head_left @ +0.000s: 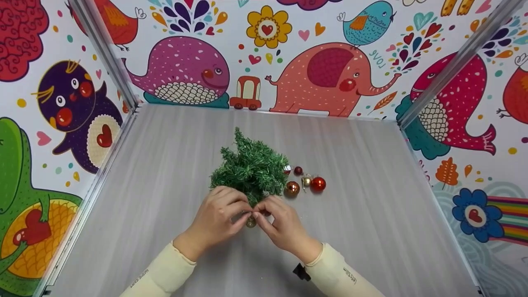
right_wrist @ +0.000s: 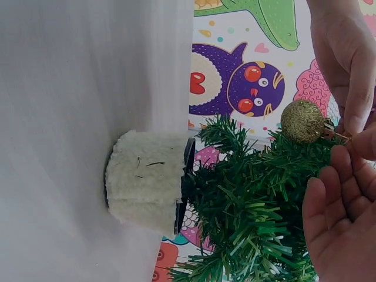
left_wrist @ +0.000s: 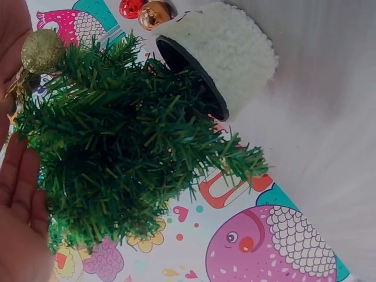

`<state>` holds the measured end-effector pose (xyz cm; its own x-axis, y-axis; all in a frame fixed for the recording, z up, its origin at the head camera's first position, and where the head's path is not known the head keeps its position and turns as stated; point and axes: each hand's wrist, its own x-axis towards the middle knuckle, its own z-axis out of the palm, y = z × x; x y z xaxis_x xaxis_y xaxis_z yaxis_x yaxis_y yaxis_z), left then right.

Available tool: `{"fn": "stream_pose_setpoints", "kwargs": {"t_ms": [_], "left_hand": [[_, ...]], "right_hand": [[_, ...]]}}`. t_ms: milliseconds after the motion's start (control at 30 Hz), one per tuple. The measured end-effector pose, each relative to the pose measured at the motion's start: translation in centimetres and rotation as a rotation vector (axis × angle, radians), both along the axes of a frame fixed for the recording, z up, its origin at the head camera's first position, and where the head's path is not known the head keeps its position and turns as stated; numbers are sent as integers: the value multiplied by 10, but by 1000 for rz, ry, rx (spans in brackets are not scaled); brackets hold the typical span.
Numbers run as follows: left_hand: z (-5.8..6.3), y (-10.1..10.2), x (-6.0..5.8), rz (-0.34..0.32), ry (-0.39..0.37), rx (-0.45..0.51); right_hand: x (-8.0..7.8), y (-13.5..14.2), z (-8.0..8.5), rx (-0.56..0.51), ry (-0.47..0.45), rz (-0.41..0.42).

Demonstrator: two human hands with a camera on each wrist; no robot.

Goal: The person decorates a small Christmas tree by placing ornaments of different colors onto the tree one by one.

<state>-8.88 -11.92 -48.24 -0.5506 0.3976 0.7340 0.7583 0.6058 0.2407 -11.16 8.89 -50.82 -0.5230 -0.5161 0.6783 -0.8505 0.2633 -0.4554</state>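
A small artificial Christmas tree [head_left: 251, 167] stands upright in a pot [right_wrist: 147, 179] covered in white fleece with a dark rim. On the near side of the tree my left hand [head_left: 220, 214] and right hand [head_left: 284, 222] meet fingertip to fingertip. Between them they pinch the thin golden hanging string of a gold glitter bauble [right_wrist: 302, 121]. The bauble [head_left: 251, 222] dangles below the fingertips in the head view. Green branches overlap it from behind in the right wrist view. My other right fingers are bent loosely beside the needles.
Right of the tree lie a shiny red bauble [head_left: 318, 184], a copper bauble [head_left: 292, 189], a dark red bauble [head_left: 298, 170] and a small gold ornament [head_left: 306, 181]. The grey table [head_left: 165, 165] is bounded by printed panels. A black clip-like object [head_left: 301, 272] is beside the right sleeve.
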Motion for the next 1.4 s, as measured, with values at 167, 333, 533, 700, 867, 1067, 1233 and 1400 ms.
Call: {"fn": "stream_pose_setpoints", "kwargs": {"t_ms": [167,333,533,700,867,1067,1233,1400], "left_hand": [[-1,0,2,42,-11,-13],[0,2,-1,107,10,-9],[3,8,-5,168,55,-10],[4,11,-7,218,81,-24],[5,11,-8,256,70,-37],[6,13,-8,261,51,-10],[4,13,-9,274,42,-28],[5,12,-8,290,44,-66]], "right_hand": [[0,-2,-2,-19,28,-37],[-1,-4,-3,-28,89,-109],[-3,-7,-4,-27,139,-227],[-6,-10,-6,-43,133,-274],[-7,-13,-7,-75,98,-289],[-9,-14,-7,-116,108,-303],[-10,-14,-9,-79,116,-319],[-10,-15,-12,-61,95,-327]]}}
